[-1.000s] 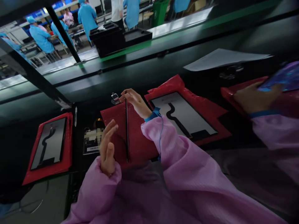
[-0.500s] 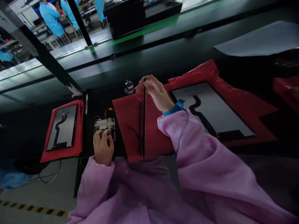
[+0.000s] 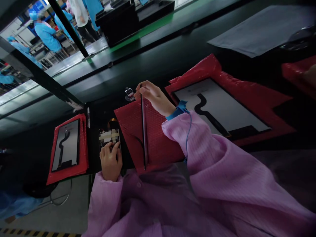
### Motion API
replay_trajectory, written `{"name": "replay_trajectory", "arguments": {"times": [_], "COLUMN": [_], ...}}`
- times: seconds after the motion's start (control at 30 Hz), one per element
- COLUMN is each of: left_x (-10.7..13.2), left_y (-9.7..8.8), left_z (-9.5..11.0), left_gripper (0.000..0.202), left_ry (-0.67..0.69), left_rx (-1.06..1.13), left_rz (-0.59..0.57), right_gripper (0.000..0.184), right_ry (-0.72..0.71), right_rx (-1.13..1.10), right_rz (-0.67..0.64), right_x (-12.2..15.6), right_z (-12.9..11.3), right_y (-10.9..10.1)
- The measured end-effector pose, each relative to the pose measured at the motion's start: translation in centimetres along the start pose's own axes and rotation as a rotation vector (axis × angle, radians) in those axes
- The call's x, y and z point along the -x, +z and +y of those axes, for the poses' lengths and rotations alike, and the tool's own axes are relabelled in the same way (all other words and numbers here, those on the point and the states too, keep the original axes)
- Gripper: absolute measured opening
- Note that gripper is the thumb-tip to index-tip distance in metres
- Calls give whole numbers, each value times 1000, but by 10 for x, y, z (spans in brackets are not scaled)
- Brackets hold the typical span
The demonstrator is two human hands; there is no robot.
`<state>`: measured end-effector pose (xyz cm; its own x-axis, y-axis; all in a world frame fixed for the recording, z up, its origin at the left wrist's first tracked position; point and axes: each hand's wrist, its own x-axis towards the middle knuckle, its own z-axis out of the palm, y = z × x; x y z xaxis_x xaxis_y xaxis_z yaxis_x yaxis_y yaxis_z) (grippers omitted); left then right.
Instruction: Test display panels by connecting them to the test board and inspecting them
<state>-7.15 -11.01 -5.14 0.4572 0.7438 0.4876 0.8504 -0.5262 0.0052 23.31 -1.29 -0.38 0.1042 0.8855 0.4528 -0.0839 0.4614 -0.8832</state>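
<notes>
My right hand (image 3: 154, 96) pinches the top edge of a thin dark panel (image 3: 144, 131) that stands on its edge, upright over a red bubble-wrap sheet (image 3: 155, 138). A blue wrist strap with a cord circles that wrist. My left hand (image 3: 111, 160) rests with curled fingers on a small component with pale tape strips (image 3: 108, 137), lying on the dark bench left of the red sheet. A small metal clip-like part (image 3: 129, 94) sits just beyond my right fingertips.
Another panel on red wrap (image 3: 222, 108) lies to the right, and a third (image 3: 66, 144) at the left. A grey sheet (image 3: 261, 29) lies at the far right. Black trays (image 3: 128, 19) stand on the conveyor behind. People in blue coats work in the background.
My left hand went from open in the air down onto the taped component and closed on it. My right hand kept the panel upright on its edge.
</notes>
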Motion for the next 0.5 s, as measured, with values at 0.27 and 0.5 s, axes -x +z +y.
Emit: {"name": "replay_trajectory", "arguments": {"times": [0.27, 0.5], "left_x": [0, 0], "left_y": [1, 1], "left_z": [-3, 0], "left_gripper": [31, 29], "left_ry": [-34, -3], "left_rx": [17, 15], "left_rz": [-16, 17], "right_gripper": [63, 64], "right_ry": [0, 9], "right_rx": [30, 17], "right_rz": [-17, -12], "right_x": [0, -2], "right_z": [-2, 2], "right_y": [0, 1]}}
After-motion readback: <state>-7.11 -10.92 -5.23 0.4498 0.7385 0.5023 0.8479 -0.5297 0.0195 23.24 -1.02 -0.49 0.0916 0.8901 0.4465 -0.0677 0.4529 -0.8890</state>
